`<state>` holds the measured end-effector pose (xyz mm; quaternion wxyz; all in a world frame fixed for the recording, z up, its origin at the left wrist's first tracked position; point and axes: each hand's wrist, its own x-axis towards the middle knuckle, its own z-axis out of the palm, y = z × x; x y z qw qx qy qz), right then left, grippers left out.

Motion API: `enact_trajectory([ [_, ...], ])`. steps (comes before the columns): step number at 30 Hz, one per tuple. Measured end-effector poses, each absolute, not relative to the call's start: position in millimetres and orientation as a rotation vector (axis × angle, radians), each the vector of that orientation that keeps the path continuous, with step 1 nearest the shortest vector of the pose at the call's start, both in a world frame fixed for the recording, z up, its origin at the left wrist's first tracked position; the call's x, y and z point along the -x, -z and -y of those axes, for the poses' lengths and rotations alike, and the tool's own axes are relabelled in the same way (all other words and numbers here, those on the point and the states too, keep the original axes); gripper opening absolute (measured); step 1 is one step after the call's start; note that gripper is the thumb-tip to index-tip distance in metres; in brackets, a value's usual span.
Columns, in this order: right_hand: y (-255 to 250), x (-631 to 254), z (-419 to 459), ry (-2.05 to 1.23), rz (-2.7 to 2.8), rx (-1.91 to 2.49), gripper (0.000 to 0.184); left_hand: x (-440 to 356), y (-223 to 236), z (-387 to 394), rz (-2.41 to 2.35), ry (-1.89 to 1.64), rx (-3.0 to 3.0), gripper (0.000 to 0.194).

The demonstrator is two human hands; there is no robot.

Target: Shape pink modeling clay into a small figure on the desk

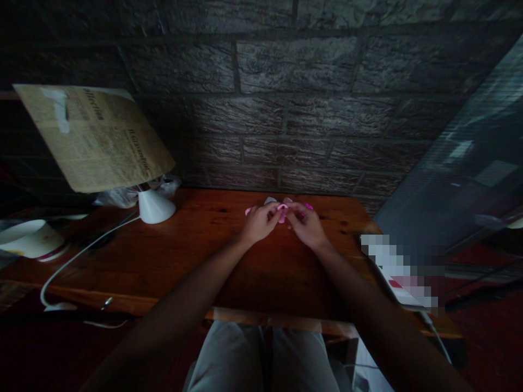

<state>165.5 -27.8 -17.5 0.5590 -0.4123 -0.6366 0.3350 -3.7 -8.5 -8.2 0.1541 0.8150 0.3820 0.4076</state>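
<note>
Nearest me, pale trousers (229,356) show below the front edge of the wooden counter (261,283). Over its far part, left hand (258,223) and right hand (308,226) meet, each grip closed to a pinch on one small pink piece (281,217) between them. Brighter pink bit (309,206) just beyond the right hand; dark block wall (261,114) behind.

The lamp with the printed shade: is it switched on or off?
The lamp appears to be off: its shade shows no glow, and the wall beside it is dark.
</note>
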Motion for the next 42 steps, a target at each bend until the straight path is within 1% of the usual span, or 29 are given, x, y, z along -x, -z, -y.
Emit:
enact_trajectory([
  [8,20.5,-167.4,24.8,-0.795,1.497,1.002,0.041,3.8,7.9,8.1,-1.118,-1.174,-2.327,0.015],
  [14,12.6,-169.8,27.7,-0.760,1.508,1.037,0.036,0.9,11.2,6.1,-0.916,-1.238,-2.168,0.018],
  [16,11.5,-170.2,27.8,-0.777,1.501,1.016,0.035,-1.2,14.9,4.1,-0.849,-1.233,-2.073,0.022],
  [20,12.9,-171.0,26.5,-0.772,1.499,1.003,0.035,-4.1,20.2,0.7,-0.762,-1.207,-1.914,0.034],
  [22,14.9,-171.2,25.6,-0.774,1.504,0.997,0.035,-4.4,20.5,0.0,-0.747,-1.207,-1.881,0.036],
  [28,22.1,-169.5,23.8,-0.768,1.503,0.950,0.040,-3.2,19.0,-1.2,-0.746,-1.200,-1.914,0.031],
  [33,24.0,-168.5,23.4,-0.747,1.528,0.958,0.030,-1.1,20.0,-1.3,-0.787,-1.182,-2.001,0.026],
  [38,22.8,-167.5,24.3,-0.785,1.468,0.988,0.034,-1.6,21.6,-0.8,-0.826,-1.166,-2.049,0.027],
  [42,22.9,-168.1,23.6,-0.787,1.436,1.032,0.038,-2.0,21.8,-0.3,-0.819,-1.167,-2.067,0.023],
])
